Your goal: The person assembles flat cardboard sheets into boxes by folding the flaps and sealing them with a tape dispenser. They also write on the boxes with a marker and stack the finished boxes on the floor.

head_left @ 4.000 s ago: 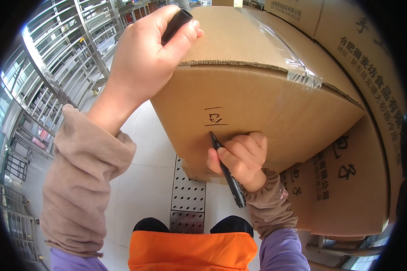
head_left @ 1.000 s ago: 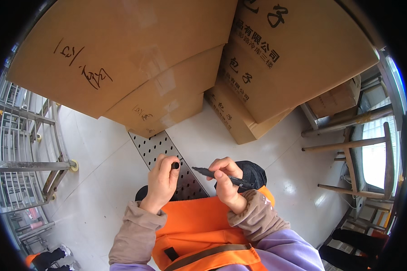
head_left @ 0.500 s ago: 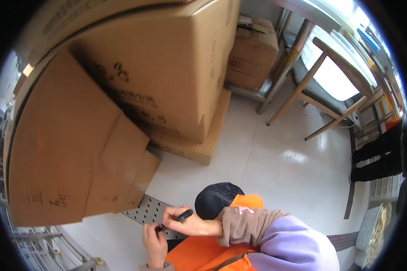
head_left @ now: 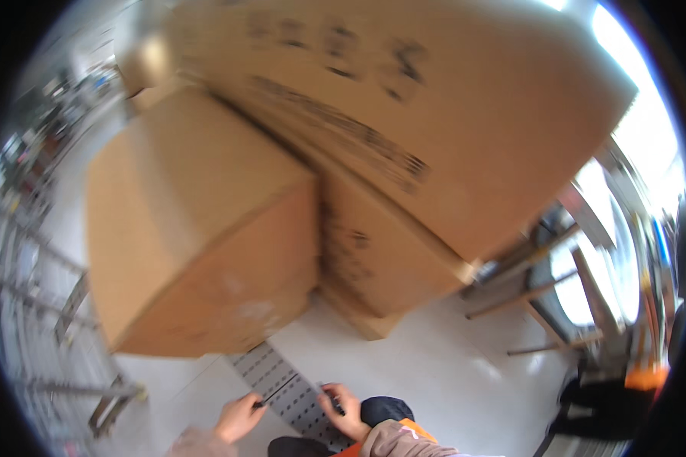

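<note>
My right hand (head_left: 344, 415) is closed around a black marker pen (head_left: 334, 402), low in the middle of the head view beside my knee. My left hand (head_left: 238, 417), a short way off to the left, pinches a small black piece that looks like the pen's cap (head_left: 259, 404). Both hands are over the floor, apart from each other. In front of them stands a large brown carton (head_left: 236, 293), and my hands do not touch it. Behind and to the right rises a taller stack of cartons (head_left: 465, 145) with dark printing, blurred by motion.
A perforated metal strip (head_left: 282, 385) runs along the pale floor between my hands. Metal racks (head_left: 30, 305) line the left side. At right are a wooden chair (head_left: 594, 297) and a person's dark-trousered legs (head_left: 602, 407).
My hands have drawn apart; the pen and the small black piece were close together before. The view has swung up and left, bringing the carton tops into sight.
</note>
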